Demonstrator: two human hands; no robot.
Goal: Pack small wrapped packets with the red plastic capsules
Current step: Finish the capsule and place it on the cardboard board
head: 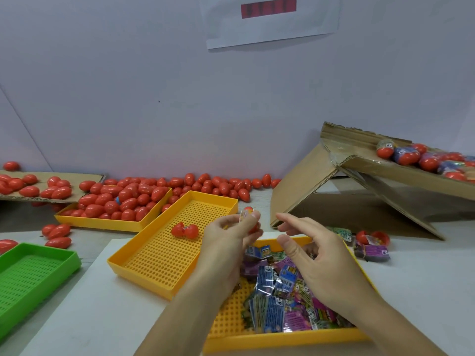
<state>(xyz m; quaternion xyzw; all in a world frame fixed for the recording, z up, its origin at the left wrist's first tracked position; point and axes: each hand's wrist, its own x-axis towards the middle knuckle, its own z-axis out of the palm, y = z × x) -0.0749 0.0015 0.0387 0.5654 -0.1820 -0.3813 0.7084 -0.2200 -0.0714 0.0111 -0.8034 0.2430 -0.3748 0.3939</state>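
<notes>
My left hand (232,236) grips a red capsule (253,227) together with a small clear-wrapped packet (243,216) at its fingertips, above the near yellow tray (282,339) that holds several blue and purple wrapped packets (288,301). My right hand (305,249) hovers just right of it, fingers loosely curled, holding nothing. An opened red capsule (184,230) lies in the middle yellow tray (159,255). A far yellow tray (102,223) is heaped with closed red capsules (123,199).
More red capsules (218,185) line the wall. A green tray (33,273) sits at the left. A tilted cardboard box (372,183) at the right holds packed capsules (421,158). An open capsule and a purple packet (372,246) lie on the table beside it.
</notes>
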